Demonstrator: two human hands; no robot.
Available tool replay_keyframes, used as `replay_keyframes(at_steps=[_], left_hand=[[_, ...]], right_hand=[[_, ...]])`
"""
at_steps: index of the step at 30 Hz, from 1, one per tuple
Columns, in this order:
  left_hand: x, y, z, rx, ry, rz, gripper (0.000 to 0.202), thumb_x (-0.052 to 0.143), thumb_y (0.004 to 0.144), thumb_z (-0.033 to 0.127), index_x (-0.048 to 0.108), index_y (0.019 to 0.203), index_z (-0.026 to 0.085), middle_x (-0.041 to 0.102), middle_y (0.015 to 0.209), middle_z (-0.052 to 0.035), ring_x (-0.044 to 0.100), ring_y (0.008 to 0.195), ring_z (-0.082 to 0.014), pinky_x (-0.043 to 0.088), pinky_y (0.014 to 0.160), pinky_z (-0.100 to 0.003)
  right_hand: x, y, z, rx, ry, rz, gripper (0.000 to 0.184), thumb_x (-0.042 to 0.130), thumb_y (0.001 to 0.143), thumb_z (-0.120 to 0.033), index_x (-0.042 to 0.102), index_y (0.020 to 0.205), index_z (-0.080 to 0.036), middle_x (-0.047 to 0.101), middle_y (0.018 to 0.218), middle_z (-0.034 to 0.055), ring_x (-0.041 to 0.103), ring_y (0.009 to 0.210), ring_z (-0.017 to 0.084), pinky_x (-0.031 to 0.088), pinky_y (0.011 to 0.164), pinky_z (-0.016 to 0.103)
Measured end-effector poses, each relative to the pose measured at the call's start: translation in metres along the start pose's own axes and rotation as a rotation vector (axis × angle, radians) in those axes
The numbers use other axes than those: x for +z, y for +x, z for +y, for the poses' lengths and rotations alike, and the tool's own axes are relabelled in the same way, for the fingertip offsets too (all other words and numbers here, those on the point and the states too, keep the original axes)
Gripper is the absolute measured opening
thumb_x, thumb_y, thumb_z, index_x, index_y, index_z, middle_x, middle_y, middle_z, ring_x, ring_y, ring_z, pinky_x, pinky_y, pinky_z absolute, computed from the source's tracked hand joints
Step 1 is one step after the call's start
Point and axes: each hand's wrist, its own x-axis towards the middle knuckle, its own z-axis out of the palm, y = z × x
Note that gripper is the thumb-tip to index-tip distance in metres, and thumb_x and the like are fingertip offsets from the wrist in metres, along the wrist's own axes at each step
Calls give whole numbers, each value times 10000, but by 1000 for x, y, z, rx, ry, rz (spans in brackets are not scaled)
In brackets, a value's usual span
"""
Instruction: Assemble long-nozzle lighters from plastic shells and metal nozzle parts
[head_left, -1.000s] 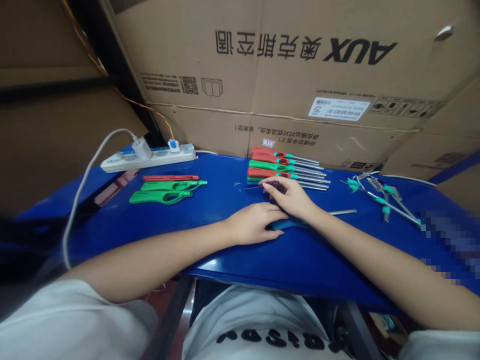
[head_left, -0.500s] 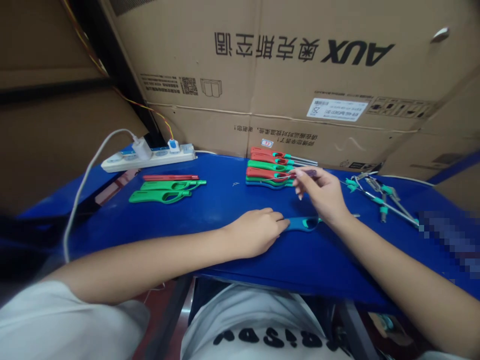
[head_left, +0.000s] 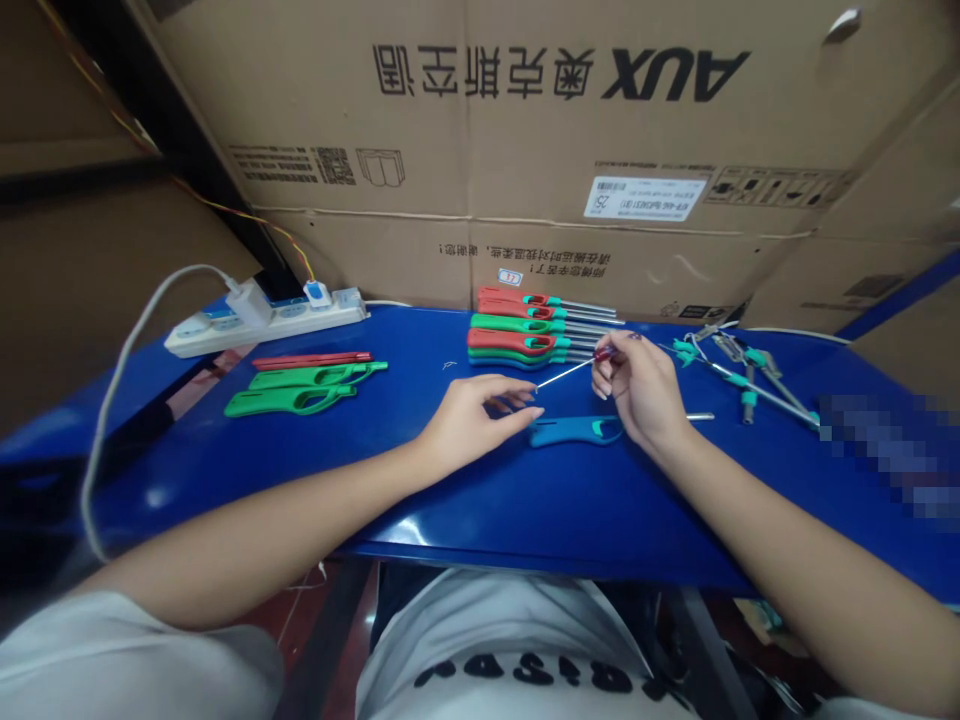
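My right hand (head_left: 637,385) is closed on a small screwdriver (head_left: 564,374), which has a dark purple-red handle and a thin metal shaft pointing left. The shaft's tip ends at the fingertips of my left hand (head_left: 480,415). That hand has its thumb and fingers apart; whether a tiny part sits at the tip is too small to tell. Just below and between both hands, a blue gas lighter (head_left: 566,431) lies on the blue table, its metal tube partly hidden behind my right wrist.
Several assembled red, green and blue lighters (head_left: 514,325) lie stacked behind my hands. Green handle shells (head_left: 289,400) and red ones (head_left: 311,360) are at left, near a white power strip (head_left: 292,320). Metal tubes with teal parts (head_left: 739,380) lie at right. A cardboard sheet (head_left: 420,215) stands behind.
My left hand has let go of the blue lighter and risen to the screwdriver's tip, its fingers parting. The right hand still holds the screwdriver. The whole view has shifted slightly.
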Motion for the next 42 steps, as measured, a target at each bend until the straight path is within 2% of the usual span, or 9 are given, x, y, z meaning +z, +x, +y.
replay_keyframes(at_steps=[4, 9, 14, 23, 27, 32, 42], left_hand=[[1, 0, -1, -52, -64, 38, 338, 811, 801, 331, 767, 1082, 148, 791, 934, -66, 742, 814, -169, 610, 737, -254], [0, 0, -1, -6, -52, 39, 138, 772, 849, 314, 799, 883, 184, 790, 907, -42, 735, 827, -160, 585, 748, -245], [0, -2, 3, 23, -38, 54, 106, 780, 844, 291, 803, 851, 188, 790, 870, -36, 731, 782, -152, 569, 716, -239], [0, -2, 4, 139, 33, 19, 83, 763, 863, 246, 798, 832, 178, 785, 836, -35, 717, 734, -137, 544, 679, -227], [0, -3, 2, 193, 60, 3, 95, 766, 861, 259, 796, 838, 172, 778, 827, -41, 700, 706, -131, 544, 668, -228], [-1, -4, 4, 171, 88, -25, 117, 741, 882, 280, 797, 856, 181, 778, 846, -48, 698, 716, -140, 554, 674, -241], [-2, -4, 1, 154, 102, -60, 123, 730, 886, 282, 796, 872, 180, 773, 848, -52, 679, 693, -136, 536, 657, -243]], right_hand=[[3, -3, 3, 15, 12, -32, 200, 709, 775, -361, 627, 707, -191, 475, 506, -58, 441, 410, 86, 356, 397, 222], [4, -5, 5, 52, 21, -36, 200, 710, 773, -362, 621, 708, -195, 481, 503, -59, 433, 403, 82, 344, 397, 222], [4, -5, 3, 56, 52, -45, 193, 695, 785, -340, 621, 694, -187, 468, 491, -59, 426, 396, 84, 332, 394, 226], [7, -9, 2, -22, 49, -30, 187, 666, 808, -316, 615, 675, -195, 448, 476, -63, 419, 396, 82, 327, 398, 224], [8, -12, 3, -59, -18, -22, 177, 659, 814, -307, 617, 679, -199, 461, 486, -58, 427, 411, 85, 338, 400, 226], [7, -14, 3, -148, -109, -7, 195, 657, 850, -333, 619, 699, -216, 487, 524, -46, 455, 441, 88, 349, 405, 225], [7, -18, -5, -236, -248, -47, 287, 690, 879, -438, 611, 708, -222, 521, 545, -45, 465, 444, 85, 364, 417, 232]])
